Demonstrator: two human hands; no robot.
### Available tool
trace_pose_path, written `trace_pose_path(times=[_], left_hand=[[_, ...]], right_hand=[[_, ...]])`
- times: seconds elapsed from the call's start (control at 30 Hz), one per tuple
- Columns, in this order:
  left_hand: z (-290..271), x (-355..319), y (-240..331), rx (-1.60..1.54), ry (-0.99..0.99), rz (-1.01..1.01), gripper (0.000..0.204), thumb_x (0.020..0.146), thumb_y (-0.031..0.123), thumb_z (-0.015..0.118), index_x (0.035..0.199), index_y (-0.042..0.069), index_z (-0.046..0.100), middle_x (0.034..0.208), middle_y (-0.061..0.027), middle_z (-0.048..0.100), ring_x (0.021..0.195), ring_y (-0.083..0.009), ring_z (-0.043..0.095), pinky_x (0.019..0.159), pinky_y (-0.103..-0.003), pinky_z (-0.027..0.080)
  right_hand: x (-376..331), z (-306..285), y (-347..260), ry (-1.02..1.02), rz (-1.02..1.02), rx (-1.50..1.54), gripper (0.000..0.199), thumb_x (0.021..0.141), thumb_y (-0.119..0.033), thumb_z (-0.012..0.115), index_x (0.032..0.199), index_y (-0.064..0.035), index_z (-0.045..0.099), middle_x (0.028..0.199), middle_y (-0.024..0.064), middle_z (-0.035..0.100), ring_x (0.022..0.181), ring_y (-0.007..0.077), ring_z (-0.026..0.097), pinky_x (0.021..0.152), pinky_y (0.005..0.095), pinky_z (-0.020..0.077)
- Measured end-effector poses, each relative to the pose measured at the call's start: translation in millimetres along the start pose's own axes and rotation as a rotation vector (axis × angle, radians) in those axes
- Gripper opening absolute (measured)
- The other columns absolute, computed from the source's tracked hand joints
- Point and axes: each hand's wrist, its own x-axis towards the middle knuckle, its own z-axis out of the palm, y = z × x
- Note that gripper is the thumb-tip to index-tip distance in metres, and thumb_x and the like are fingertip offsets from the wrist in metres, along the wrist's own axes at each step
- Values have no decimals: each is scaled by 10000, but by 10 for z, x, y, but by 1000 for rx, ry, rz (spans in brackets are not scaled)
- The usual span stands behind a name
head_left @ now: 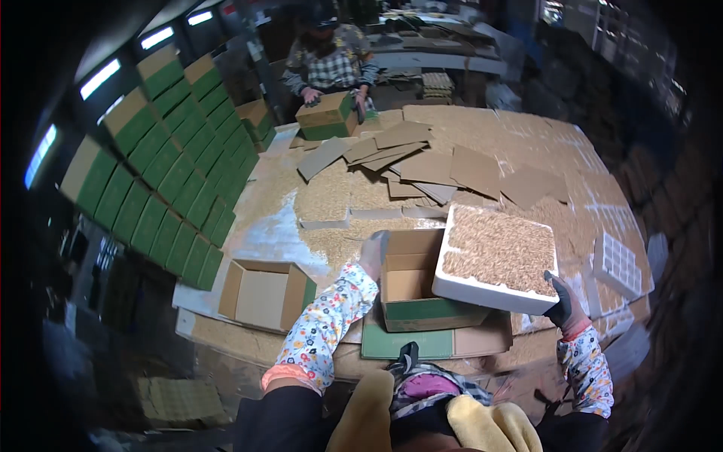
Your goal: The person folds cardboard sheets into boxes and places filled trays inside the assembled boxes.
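Observation:
My right hand, in a dark glove, grips the near right corner of a white foam tray. Loose tan husk-like bits fill this tray to the rim. It is held over the right part of an open green and brown cardboard box, hiding that side of it. The visible part of the box's inside is bare cardboard. At the box's far left corner, my left hand, in a greyish glove, is closed on the edge. Under the box a green cardboard flap sticks out at the table's near edge.
Another open box stands to the left. Cardboard sheets lie across the bit-strewn table. White gridded trays sit at the right. Green boxes are stacked at the left. Across the table, a person holds a closed box.

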Motion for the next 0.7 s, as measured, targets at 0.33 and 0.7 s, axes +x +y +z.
trace_pose_path(times=[0.33,0.7], left_hand=[[-115,-185,-217,639,-20,213,405,866,221,624,1184,-14,535,970,-176,641,864,-244,624,785,-325,489],[200,-207,76,963,250,137,392,769,60,740,1112,11,557,906,-86,640,729,-168,594,637,-299,490]], right_hand=[[710,1239,-209,-394,773,484,342,843,-205,688,1100,-3,586,842,20,602,706,90,548,512,252,429],[664,785,810,523,394,-59,645,812,-311,673,1330,-12,432,1293,257,493,1204,376,488,1009,432,402]])
